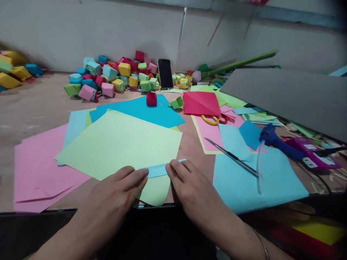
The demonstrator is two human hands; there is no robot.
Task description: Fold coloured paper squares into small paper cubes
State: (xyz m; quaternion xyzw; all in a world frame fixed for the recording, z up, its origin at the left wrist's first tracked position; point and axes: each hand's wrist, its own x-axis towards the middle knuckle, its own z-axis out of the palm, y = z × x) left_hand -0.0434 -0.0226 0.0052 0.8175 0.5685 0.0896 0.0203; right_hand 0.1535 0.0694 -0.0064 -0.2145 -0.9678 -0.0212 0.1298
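A narrow light blue paper strip (157,171) lies near the table's front edge, over a pale green sheet (127,141). My left hand (116,191) presses its left end, fingers held together. At the other end, the bunched fingers of my right hand (189,184) pinch the strip, and a bit of blue shows past them. Both ends are partly hidden under the fingertips. Pink sheets (40,166) and a darker blue sheet (141,112) spread around the green one. A small red paper box (151,99) and a green folded paper piece (176,103) sit beyond.
Many small folded paper boxes (108,74) are heaped along the wall beside a phone (165,73). To the right, a craft knife (231,157) lies on light blue paper (244,191), near a blue glue gun (282,141), yellow-handled scissors (210,120) and a grey board (287,97).
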